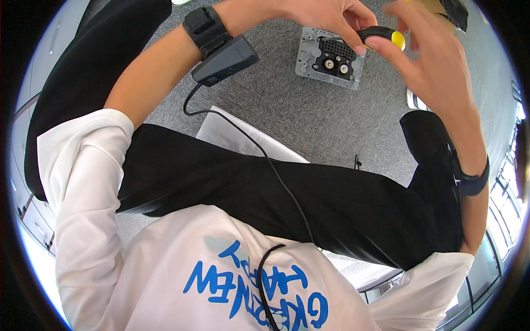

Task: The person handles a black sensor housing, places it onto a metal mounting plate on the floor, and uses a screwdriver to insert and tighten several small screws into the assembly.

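A screwdriver (382, 36) with a black handle and a yellow end cap lies almost level over a grey square plastic housing (302, 66) on the carpet. A black insert with a perforated grille (343, 51) and two round metal-centred parts sits in the housing. The thumb and fingers of my left hand (337, 19) close round the front of the screwdriver, above the housing's upper edge. My right hand (433, 58) has its thumb against the handle. Its other fingers curl around the yellow end and are blurred by motion. The screwdriver's tip is hard to make out.
Grey carpet (309, 118) spreads around the housing. My legs in black trousers (265, 187) cross below it. A black cable (243, 129) runs from the device on my left wrist (225, 59) over my lap. A cardboard piece and black plastic (454, 14) lie at upper right.
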Demonstrator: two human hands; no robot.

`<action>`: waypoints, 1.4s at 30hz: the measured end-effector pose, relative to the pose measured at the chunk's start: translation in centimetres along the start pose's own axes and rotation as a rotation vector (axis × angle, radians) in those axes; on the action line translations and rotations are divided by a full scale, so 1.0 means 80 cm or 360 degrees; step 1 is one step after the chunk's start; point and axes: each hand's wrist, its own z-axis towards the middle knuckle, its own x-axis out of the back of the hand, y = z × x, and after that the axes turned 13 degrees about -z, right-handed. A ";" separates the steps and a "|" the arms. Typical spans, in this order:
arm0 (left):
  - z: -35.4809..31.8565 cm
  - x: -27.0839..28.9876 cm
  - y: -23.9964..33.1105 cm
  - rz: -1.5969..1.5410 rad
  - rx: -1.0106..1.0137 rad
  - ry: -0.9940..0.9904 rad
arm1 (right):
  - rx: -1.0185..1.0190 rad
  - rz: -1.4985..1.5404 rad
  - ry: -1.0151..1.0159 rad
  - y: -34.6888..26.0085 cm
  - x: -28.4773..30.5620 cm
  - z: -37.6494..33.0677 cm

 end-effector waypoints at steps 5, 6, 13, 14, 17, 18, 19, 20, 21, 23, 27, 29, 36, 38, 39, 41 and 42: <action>-0.005 0.013 -0.013 -0.0179 -0.0103 0.0105 | 0.0204 0.0218 0.0661 -0.011 -0.011 -0.006; -0.007 0.015 -0.018 -0.0241 -0.0106 0.0076 | 0.0162 0.0143 0.0585 -0.014 -0.003 -0.006; 0.005 0.001 -0.021 0.0000 -0.0146 0.0091 | -0.0098 -0.0241 0.0025 0.009 -0.011 0.007; 0.003 0.002 -0.021 0.0005 -0.0144 0.0089 | -0.0103 -0.0321 0.0032 0.005 -0.008 0.008; -0.001 0.004 -0.013 -0.0156 -0.0119 0.0108 | -0.0109 -0.0248 0.0320 -0.017 0.007 0.003; -0.004 0.004 -0.009 -0.0106 -0.0103 0.0165 | -0.0054 -0.0064 0.0475 -0.023 0.002 0.001; -0.010 0.005 0.000 -0.0045 -0.0089 0.0235 | -0.0028 0.0024 0.0572 -0.018 -0.001 0.002; -0.009 0.005 -0.004 -0.0182 -0.0125 0.0152 | -0.0018 0.0093 0.0657 -0.012 -0.001 0.000; -0.009 0.007 -0.007 -0.0158 -0.0134 0.0120 | 0.0236 0.0143 0.0543 0.016 -0.010 0.004; -0.012 0.013 -0.017 0.0356 -0.0052 0.0192 | 0.0474 0.0205 0.0448 0.033 -0.020 0.012; -0.026 0.031 -0.065 0.1075 0.0192 0.0332 | 0.0105 -0.0287 0.0508 0.057 -0.052 0.012; -0.039 0.028 -0.081 0.1045 0.0746 0.0381 | 0.0038 -0.0510 0.0554 0.059 -0.068 0.013; -0.037 -0.002 -0.115 0.0059 0.1026 0.0417 | 0.0193 -0.0255 0.0647 0.006 -0.089 0.009; -0.037 -0.007 -0.119 0.0000 0.0983 0.0512 | 0.0257 -0.0083 0.0714 0.015 -0.085 0.011; -0.038 -0.012 -0.126 -0.0082 0.0928 0.0643 | 0.0328 0.0084 0.0780 0.019 -0.083 0.010; -0.040 -0.020 -0.123 -0.0162 0.0878 0.0770 | 0.0392 0.0048 0.0669 0.023 -0.076 0.007; -0.040 -0.022 -0.120 -0.0160 0.0922 0.0785 | 0.0463 0.0062 0.0628 0.023 -0.074 0.007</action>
